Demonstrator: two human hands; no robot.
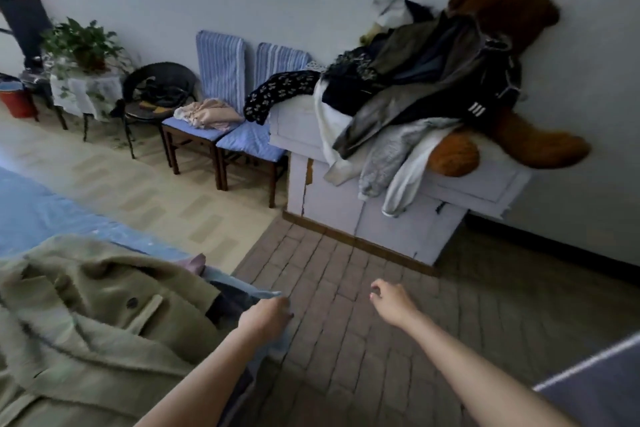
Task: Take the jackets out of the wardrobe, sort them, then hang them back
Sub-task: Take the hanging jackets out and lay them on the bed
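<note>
A green coat [86, 315] lies on the bed [41, 208] at the left. More jackets [415, 87] are piled on a white cabinet [381, 218]; 1 black jacket shows 3 white stripes [476, 110], with no readable writing. The left hand [266, 319] grips light blue cloth [273, 350]. The right hand [389, 302] hangs loosely curled and holds nothing.

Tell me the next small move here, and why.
Probably lift the light blue garment that the left hand grips beside the green coat on the bed. The right hand hangs free over the floor and could help spread it for sorting.
</note>
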